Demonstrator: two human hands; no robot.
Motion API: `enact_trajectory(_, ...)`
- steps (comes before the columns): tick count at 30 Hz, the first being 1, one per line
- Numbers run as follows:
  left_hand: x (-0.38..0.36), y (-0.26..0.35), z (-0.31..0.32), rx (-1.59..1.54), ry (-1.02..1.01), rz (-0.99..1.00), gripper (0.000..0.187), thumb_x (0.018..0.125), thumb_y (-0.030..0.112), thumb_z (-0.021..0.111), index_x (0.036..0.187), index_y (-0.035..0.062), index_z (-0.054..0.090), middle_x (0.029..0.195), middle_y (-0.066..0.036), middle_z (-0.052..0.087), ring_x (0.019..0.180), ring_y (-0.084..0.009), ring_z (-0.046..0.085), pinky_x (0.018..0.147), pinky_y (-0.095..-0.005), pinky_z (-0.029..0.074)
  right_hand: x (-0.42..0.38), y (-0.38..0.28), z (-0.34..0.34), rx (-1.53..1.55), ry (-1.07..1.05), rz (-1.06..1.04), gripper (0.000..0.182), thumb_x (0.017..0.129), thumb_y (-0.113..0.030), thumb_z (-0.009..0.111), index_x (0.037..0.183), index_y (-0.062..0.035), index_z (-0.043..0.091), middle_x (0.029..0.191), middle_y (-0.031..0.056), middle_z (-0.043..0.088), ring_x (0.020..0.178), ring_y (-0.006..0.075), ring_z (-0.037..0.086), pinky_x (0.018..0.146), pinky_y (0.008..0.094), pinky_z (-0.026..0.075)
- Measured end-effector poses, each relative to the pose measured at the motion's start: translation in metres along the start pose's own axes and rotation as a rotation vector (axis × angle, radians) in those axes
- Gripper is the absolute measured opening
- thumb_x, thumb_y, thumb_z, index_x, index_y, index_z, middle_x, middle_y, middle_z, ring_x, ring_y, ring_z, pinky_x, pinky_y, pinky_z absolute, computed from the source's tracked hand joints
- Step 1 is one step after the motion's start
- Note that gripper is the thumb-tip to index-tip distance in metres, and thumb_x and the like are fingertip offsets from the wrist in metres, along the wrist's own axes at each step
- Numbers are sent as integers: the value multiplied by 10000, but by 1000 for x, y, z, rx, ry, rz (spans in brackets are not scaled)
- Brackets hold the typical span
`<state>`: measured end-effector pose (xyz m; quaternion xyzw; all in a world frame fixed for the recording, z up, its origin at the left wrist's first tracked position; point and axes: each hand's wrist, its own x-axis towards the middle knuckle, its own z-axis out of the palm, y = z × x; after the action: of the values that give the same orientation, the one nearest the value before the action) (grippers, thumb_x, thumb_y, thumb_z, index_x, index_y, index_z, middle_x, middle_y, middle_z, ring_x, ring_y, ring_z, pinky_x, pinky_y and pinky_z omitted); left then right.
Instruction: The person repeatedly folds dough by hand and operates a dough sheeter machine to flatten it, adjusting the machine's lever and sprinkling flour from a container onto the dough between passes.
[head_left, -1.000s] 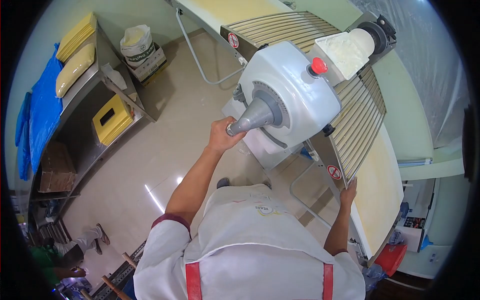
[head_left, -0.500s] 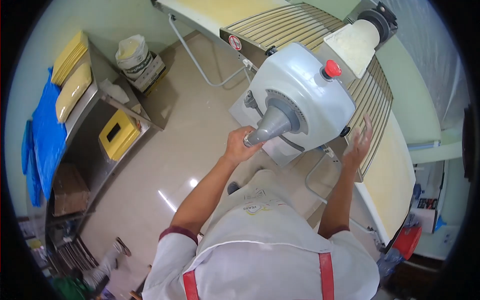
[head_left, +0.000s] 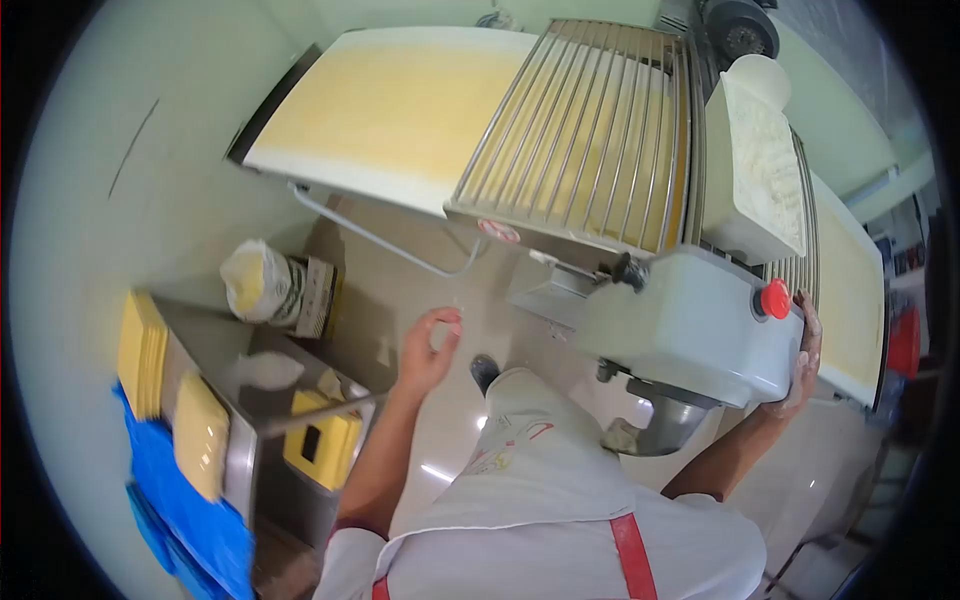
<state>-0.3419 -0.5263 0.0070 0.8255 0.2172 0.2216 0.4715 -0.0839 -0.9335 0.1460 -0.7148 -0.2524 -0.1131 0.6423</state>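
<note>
The dough sheeter's grey-white head point(head_left: 680, 320) stands in front of me, with a red stop button point(head_left: 774, 299) on its top edge. A conical grey lever point(head_left: 672, 425) sticks out of the head toward my apron. My right hand point(head_left: 800, 365), dusted with flour, lies along the right side of the head with fingers stretched out. In the air left of the machine is my left hand point(head_left: 430, 350), fingers loosely curved, thumb apart, holding nothing. Steel bar guards point(head_left: 590, 130) cover part of the pale yellow belt point(head_left: 390, 100). A white trough of flour point(head_left: 765, 170) sits atop the machine.
To my left is a steel shelf unit point(head_left: 240, 455) with yellow stacks point(head_left: 142, 355), a yellow packet point(head_left: 201, 435) and blue plastic point(head_left: 190, 490). An open white sack point(head_left: 262, 285) stands near the wall beside a box point(head_left: 318, 297). A bent metal support point(head_left: 400, 258) runs under the belt.
My left hand has let go of the lever and moved left. My right hand has come onto the head's right side. The view has turned, showing more of the left belt.
</note>
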Motion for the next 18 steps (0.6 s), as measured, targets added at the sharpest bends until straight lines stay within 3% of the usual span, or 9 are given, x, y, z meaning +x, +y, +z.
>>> enact_trajectory(5,152,-45,-62,100,-9,78,311,870,211,649,1096,5,594,1120,-169,626,1055,-304,596,942,-377,450,-11,-15,2,-88,146,102,741,864,-491,527,1346,64,424,1377,224,441,1299,333,409,1098,448,302)
enact_trajectory(7,211,-61,-48,243,-8,199,382,863,221,655,1156,-6,566,1180,-178,600,1113,-320,561,977,-402,427,-19,-27,11,-220,308,101,551,911,-256,547,1338,70,427,1375,213,450,1302,304,410,1102,427,295)
enact_trajectory(8,237,-69,-40,325,-151,234,586,880,302,618,1343,-3,427,1355,-224,466,1281,-358,416,1080,-444,316,-26,-31,19,-360,431,110,509,912,-185,548,1334,73,428,1376,209,452,1305,295,409,1100,422,297)
enact_trajectory(10,282,-88,-12,520,-217,281,688,891,359,585,1414,-1,321,1428,-247,363,1351,-370,310,1120,-457,235,-43,-34,47,-531,766,38,467,892,-12,541,1340,60,428,1378,205,463,1296,280,431,1091,399,308)
enact_trajectory(12,312,-72,7,577,-348,245,826,899,441,537,1484,-4,160,1510,-271,206,1428,-378,155,1160,-467,127,-65,-61,107,-802,872,-56,449,891,-3,525,1327,56,439,1364,209,476,1293,275,433,1086,396,314)
enact_trajectory(13,324,-72,17,567,-361,284,836,894,440,548,1485,-3,156,1508,-270,214,1427,-374,159,1159,-468,128,-74,-73,146,-946,923,-90,440,890,1,518,1320,55,444,1357,211,482,1292,273,434,1083,395,317)
enact_trajectory(15,346,-83,24,552,-376,336,856,884,437,570,1486,0,148,1504,-266,228,1427,-367,167,1158,-470,129,-72,-76,241,-697,1077,-202,386,873,-76,588,1227,51,501,1280,181,527,1210,271,480,1061,410,328)
enact_trajectory(16,353,-79,22,533,-403,350,796,919,340,558,1490,6,116,1512,-246,235,1425,-333,204,1150,-447,182,-65,-77,292,-673,1035,-195,369,865,-92,595,1200,39,514,1248,172,545,1184,275,495,1053,409,335)
enact_trajectory(18,370,-101,16,-230,-345,200,740,932,226,551,1483,-2,113,1503,-233,258,1409,-299,250,1137,-423,222,-55,-65,393,-703,866,-133,310,854,-118,603,1138,-8,544,1169,151,584,1130,286,525,1029,409,355)
